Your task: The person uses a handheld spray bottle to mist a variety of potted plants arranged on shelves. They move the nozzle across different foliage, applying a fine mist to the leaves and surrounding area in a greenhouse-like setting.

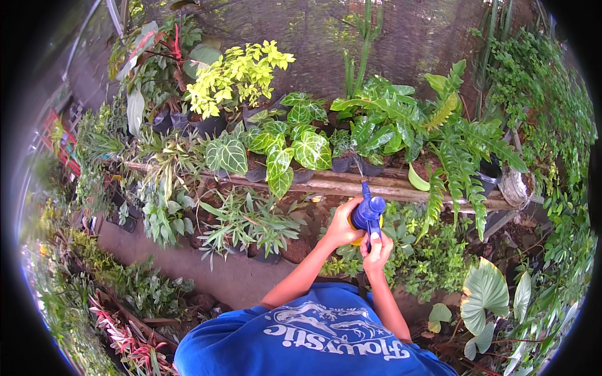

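My left hand [344, 226] is wrapped around the side of a pump spray bottle [368, 214] with a blue head and a yellow body. My right hand [377, 250] grips its blue rear handle, thumb on top. The nozzle points away from me, and a thin fan of water [359, 164] leaves it towards small black pots on the bench. Just beyond the spray stands a glossy green-leaved plant [376, 134]. To its left, potted anthuriums [312, 150] with pale-veined leaves look wet and shiny. Most of the yellow body is hidden beneath the head and my hands.
A bench of wooden poles [324, 184] bearing several potted plants runs across in front of me. Long lobed leaves [476, 188] hang over its right end. Below it grow a narrow-leaved plant [254, 221] and low bushes [435, 258]. Dark netting [301, 51] stands behind; a bare path [197, 268] lies left.
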Motion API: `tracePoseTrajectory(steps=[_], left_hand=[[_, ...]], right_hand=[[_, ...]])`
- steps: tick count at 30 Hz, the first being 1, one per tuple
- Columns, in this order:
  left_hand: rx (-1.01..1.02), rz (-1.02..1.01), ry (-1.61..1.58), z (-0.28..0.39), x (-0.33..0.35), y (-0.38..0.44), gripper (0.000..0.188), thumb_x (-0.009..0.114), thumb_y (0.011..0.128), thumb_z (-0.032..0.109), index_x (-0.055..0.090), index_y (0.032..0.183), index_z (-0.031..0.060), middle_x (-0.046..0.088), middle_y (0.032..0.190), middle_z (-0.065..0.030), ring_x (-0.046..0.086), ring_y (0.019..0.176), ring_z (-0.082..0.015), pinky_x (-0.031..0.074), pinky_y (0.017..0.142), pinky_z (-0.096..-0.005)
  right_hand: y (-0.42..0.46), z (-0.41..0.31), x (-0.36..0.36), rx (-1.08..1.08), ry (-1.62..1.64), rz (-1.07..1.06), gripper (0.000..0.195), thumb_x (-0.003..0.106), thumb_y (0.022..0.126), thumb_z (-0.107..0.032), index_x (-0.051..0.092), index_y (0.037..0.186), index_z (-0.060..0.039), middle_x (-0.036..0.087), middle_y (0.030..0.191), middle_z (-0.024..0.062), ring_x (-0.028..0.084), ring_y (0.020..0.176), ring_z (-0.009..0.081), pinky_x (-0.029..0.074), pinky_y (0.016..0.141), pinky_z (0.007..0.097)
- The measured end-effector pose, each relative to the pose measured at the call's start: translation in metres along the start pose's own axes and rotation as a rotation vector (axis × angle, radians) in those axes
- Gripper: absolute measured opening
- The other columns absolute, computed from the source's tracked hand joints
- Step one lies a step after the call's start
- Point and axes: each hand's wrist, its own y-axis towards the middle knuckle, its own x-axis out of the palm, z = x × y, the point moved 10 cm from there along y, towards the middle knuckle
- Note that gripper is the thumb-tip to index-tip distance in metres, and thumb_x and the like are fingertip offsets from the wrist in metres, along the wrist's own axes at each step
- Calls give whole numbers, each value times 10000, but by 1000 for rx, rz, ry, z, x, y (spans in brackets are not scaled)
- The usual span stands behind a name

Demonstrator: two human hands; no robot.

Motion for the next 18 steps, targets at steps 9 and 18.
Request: tracePoseTrajectory(steps=[9,18], left_hand=[[-4,91,36,16,-24,-15,630,755,593,1,569,1195,-6,654,1091,-83,618,1019,-158,464,959,-337],[10,217,66,38,-64,-29,643,759,557,-5,567,1171,-2,659,1069,-118,638,1002,-197,474,944,-343]], right_hand=[[3,-12,24,-44,-79,-127,495,450,976,-402,475,657,-25,440,499,5,390,407,76,274,391,243],[1,-5,61,12,64,-221,435,495,973,-335,525,678,-17,468,499,-6,419,421,65,299,406,237]])
